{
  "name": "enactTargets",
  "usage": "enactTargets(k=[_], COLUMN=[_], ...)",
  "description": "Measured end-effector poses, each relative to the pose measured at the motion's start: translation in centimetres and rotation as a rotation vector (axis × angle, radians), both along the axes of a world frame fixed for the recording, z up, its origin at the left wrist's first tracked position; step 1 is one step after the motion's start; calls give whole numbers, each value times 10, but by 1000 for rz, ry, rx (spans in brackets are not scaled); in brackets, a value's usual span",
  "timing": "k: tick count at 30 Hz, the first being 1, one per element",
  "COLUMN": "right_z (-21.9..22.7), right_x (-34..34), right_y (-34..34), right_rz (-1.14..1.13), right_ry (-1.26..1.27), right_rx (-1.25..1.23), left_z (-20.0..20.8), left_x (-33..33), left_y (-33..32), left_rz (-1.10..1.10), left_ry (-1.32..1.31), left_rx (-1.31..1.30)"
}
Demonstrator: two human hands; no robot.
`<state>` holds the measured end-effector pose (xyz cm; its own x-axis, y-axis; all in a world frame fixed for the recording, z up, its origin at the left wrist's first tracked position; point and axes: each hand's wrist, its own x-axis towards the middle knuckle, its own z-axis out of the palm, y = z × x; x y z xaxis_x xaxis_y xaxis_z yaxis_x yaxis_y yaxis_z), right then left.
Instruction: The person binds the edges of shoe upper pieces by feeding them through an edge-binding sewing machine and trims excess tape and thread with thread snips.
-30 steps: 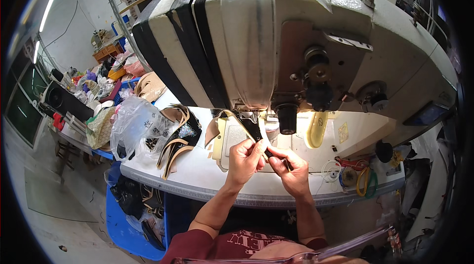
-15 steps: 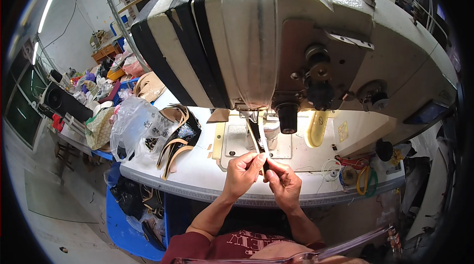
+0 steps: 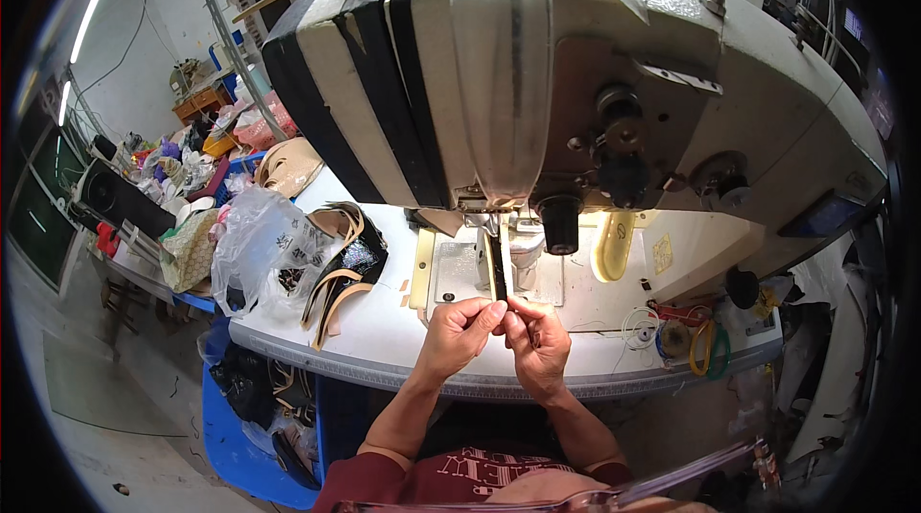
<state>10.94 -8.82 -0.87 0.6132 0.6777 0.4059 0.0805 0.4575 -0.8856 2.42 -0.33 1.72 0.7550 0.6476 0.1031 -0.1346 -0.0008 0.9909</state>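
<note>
Both hands meet at the centre of the frame, just below the needle area of the sewing machine [image 3: 576,100]. The left hand [image 3: 459,329] is closed in a pinch on the near end of a narrow dark strap [image 3: 498,268]; the right hand [image 3: 539,340] is closed on the same end from the other side. The strap runs up the frame from the fingertips, over the metal bed plate [image 3: 451,273], to the presser foot.

To handle this step well, judged from the pictures: keep the strap straight and in line with the foot, hold even tension with both pinches, and keep the fingertips on the near end, away from the needle (the strap is narrow and probably twists easily).

The white tabletop [image 3: 384,340] carries a clear plastic bag [image 3: 259,244] and a pile of tan and black straps [image 3: 341,268] at centre left, and thread spools and coloured rings [image 3: 686,335] at lower right. A cluttered workbench [image 3: 163,196] stands at the left edge; a blue crate [image 3: 240,417] sits on the floor at lower left.
</note>
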Motion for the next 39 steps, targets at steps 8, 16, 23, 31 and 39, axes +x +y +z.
enactTargets(k=[8,16,23,31,39], right_z=[10,22,20,13,-22], right_x=[9,19,9,12,41], right_y=[17,38,40,37,-31], right_rz=[23,21,21,-76,-397], right_ry=[-25,38,203,58,-250], right_rx=[-1,35,88,-7,-299], left_z=[8,16,15,33,28], left_x=[8,26,21,25,33], left_y=[17,34,34,47,51], left_rz=[-1,55,469,395,437], left_ry=[-43,-99,-239,-164,-156], left_rx=[-43,-49,662,1316,1464])
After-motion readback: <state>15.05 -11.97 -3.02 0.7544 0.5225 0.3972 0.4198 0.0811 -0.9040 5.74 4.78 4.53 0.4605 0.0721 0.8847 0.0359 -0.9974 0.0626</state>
